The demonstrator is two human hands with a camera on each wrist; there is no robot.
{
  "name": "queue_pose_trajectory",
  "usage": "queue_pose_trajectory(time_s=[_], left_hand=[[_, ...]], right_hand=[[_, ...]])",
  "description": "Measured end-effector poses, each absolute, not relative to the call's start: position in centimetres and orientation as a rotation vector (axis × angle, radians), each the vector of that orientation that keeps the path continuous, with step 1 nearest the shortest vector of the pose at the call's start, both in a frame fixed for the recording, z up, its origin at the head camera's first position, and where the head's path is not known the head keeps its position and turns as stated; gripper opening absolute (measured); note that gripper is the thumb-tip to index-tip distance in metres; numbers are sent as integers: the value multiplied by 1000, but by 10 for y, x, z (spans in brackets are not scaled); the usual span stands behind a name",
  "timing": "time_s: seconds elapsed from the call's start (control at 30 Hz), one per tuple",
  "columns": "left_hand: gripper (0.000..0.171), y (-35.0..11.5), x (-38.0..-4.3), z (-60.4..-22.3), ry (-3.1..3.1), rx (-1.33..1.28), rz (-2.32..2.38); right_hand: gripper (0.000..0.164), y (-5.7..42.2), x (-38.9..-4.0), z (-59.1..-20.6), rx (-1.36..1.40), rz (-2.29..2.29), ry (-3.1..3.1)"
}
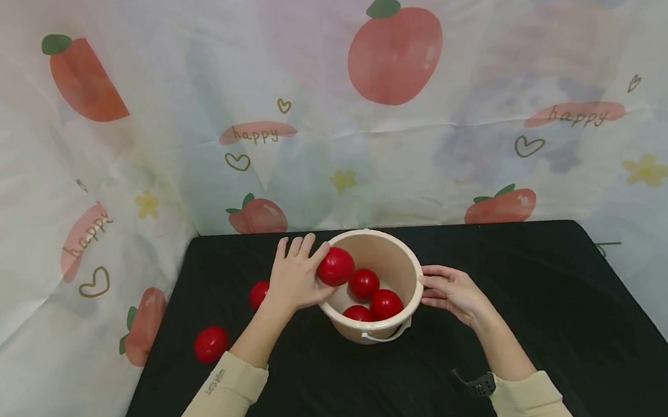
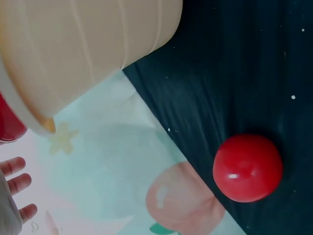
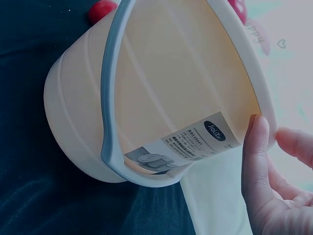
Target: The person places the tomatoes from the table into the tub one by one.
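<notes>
My left hand (image 1: 298,273) is at the left rim of a beige bucket (image 1: 346,326), holding a glossy red ball (image 1: 335,266) between thumb and forefinger just over the opening; the other fingers are spread. Several more red balls (image 1: 386,304) lie inside the bucket. On the opposite side, my right hand (image 1: 456,294) pinches the rim with its fingertips, thumb and forefinger meeting at the edge in the right wrist view. The bucket's handle (image 3: 108,98) hangs down its near side, next to a printed label (image 3: 195,139).
Two red balls stay on the black cloth to the left: one ball (image 1: 211,344) beside my left forearm, another ball (image 1: 259,294) partly hidden behind my left hand. A printed fabric backdrop (image 1: 323,101) borders the black-covered table (image 1: 378,394). A dark watch-like band (image 1: 477,384) circles my right wrist.
</notes>
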State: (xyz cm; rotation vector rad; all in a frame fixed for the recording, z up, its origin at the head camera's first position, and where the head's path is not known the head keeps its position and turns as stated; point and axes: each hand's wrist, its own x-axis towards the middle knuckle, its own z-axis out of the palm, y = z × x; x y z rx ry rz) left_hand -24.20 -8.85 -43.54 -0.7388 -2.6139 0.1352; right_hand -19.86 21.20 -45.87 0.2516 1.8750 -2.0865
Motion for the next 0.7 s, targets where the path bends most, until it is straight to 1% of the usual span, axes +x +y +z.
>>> queue_pose_trajectory(time_s=[0.2, 0.47, 0.7], left_hand=[[71, -72, -253, -438, -2740, -815, 319], [75, -53, -261, -437, -2734, -1034, 479], [75, -35, -265, -446, -2667, -1201, 677]], right_hand=[[49, 212, -198, -457, 264, -2074, 1883], [48, 211, -197, -454, 252, -2082, 1882], [49, 211, -198, -456, 264, -2082, 1877]])
